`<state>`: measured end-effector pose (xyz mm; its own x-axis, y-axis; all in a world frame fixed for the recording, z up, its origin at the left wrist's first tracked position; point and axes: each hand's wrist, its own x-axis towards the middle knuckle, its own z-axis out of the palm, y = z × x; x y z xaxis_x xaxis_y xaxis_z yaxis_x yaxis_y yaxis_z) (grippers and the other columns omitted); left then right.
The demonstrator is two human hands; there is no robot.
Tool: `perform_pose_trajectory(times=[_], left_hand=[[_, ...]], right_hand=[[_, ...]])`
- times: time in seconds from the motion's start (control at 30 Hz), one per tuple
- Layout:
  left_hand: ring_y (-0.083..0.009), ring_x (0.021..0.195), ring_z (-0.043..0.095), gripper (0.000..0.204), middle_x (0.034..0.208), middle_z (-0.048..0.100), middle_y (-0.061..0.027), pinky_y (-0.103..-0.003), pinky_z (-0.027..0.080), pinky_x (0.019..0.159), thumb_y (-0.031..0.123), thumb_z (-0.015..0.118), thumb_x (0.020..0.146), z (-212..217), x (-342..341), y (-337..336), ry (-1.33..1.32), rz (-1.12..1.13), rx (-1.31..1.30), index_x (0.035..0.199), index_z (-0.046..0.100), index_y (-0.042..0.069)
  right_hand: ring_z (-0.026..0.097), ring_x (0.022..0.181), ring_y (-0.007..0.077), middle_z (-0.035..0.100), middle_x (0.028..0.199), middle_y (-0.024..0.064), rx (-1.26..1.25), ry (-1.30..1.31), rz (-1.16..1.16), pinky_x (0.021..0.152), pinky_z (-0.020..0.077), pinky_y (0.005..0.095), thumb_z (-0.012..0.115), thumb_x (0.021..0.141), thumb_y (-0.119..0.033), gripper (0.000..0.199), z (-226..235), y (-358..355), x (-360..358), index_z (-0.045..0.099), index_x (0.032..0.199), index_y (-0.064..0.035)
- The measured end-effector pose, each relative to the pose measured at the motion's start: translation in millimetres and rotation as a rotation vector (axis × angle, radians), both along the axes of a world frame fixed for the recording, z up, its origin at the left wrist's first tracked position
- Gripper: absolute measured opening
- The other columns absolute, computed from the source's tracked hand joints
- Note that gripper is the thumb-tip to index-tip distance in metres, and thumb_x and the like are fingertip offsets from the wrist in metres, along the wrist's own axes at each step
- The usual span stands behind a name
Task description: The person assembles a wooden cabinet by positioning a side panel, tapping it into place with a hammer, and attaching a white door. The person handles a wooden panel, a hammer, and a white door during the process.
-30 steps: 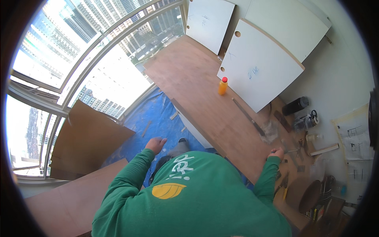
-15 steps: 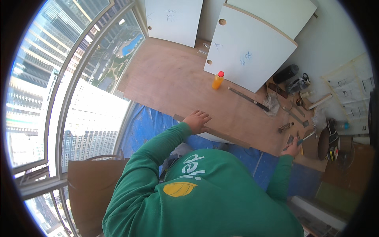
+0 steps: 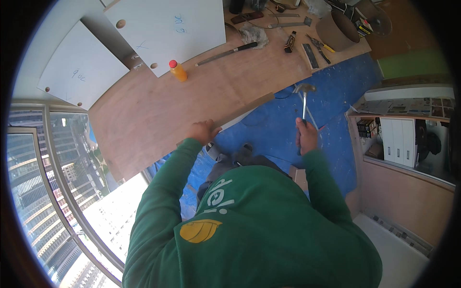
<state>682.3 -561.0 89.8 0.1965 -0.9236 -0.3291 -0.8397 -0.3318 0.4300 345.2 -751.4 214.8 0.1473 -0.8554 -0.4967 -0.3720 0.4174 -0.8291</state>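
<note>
Head cam: R hand [image 3: 307, 137] partly hides held hammer [image 3: 304, 102]; L hand [image 3: 202, 131] contact unclear.

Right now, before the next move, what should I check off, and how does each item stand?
1. Hammer gripped in the right hand: ok.
2. Hammer head clear of the worktop: ok, seen against the blue sheet.
3. Left hand at the worktop's front edge: ok.
4. Bottle upright: ok.
5. Worktop cleared of loose tools: not ok, a long black-handled tool lies there.
6. Wooden strip fastened down: cannot tell.
</note>
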Motion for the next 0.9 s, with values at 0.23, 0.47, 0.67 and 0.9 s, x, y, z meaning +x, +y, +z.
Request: perform_pose_trajectory(times=[0.23, 0.47, 0.67, 0.9], left_hand=[[-0.0423, 0.085, 0.07, 0.053, 0.089, 0.072, -0.0209, -0.052, 0.055, 0.078, 0.058, 0.056, 0.098, -10, -1, -1, -0.136, 0.027, 0.028, 0.1, 0.061, 0.005], [-0.0399, 0.094, 0.071, 0.052, 0.097, 0.073, -0.0197, -0.051, 0.055, 0.083, 0.057, 0.053, 0.1, 16, -2, -6, -0.085, 0.042, 0.112, 0.105, 0.062, 0.006], [-0.0404, 0.088, 0.071, 0.055, 0.09, 0.073, -0.0196, -0.051, 0.056, 0.08, 0.059, 0.051, 0.1, 0, 0, -5, -0.062, 0.024, 0.081, 0.101, 0.062, 0.005], [-0.04, 0.082, 0.072, 0.059, 0.086, 0.073, -0.0189, -0.049, 0.057, 0.078, 0.062, 0.05, 0.1, -2, 2, 1, -0.042, 0.031, 0.018, 0.097, 0.061, 0.004]], right_hand=[[0.039, 0.041, 0.0108, 0.043, 0.055, 0.0, 0.189, -0.063, 0.203, 0.039, 0.0315, 0.0285, 0.054, 0.103, -0.056, 0.052, -80, 21, 54, 0.057, 0.087, -0.0063], [0.064, 0.07, 0.0376, 0.066, 0.077, 0.0194, -0.111, 0.314, 0.397, 0.064, 0.0502, 0.0467, 0.044, 0.104, -0.061, 0.066, -139, -6, 91, 0.064, 0.089, 0.0001], [0.062, 0.088, 0.0486, 0.068, 0.09, 0.0269, -0.15, 0.45, 0.369, 0.078, 0.0492, 0.0524, 0.04, 0.104, -0.062, 0.071, -148, 2, 103, 0.066, 0.089, 0.0018], [0.064, 0.087, 0.0481, 0.068, 0.087, 0.0264, -0.157, 0.446, 0.441, 0.078, 0.0494, 0.0514, 0.041, 0.105, -0.06, 0.067, -138, 70, 133, 0.067, 0.091, -0.0001]])
